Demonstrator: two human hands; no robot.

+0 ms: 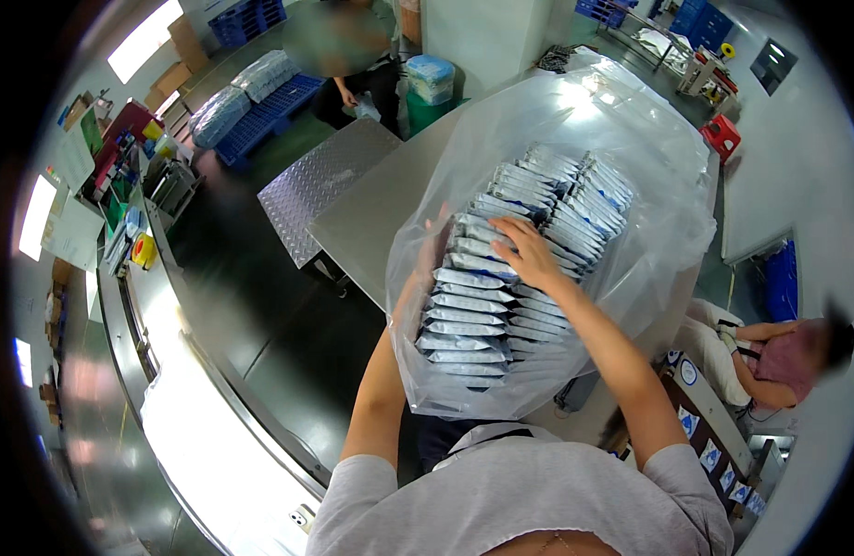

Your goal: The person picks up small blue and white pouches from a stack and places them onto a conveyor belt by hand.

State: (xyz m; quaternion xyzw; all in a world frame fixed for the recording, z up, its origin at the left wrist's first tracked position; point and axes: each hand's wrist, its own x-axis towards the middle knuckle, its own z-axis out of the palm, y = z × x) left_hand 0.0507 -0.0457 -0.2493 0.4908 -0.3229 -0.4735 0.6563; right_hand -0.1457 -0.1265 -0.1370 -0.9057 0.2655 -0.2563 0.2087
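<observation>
A large clear plastic bag point(668, 269) lies spread on the metal table in front of me, holding rows of flat silver-white packets point(466, 317) stood on edge. The packets run in two main columns, packed close together. My right hand point(531, 257) rests on top of the packets near the middle, fingers apart, gripping none of them. Along the left side of the left column is my left hand point(433, 243), its fingers stretched out and partly blurred by the plastic. Both forearms reach in from the lower edge.
The metal table point(381, 199) adjoins a diamond-plate surface point(330, 181) at the left. A conveyor with small packets point(709, 454) runs at the lower right, with a seated person point(770, 366) beside it. Another person sits at the back near a blue pallet point(270, 120). A white belt point(205, 435) curves at the left.
</observation>
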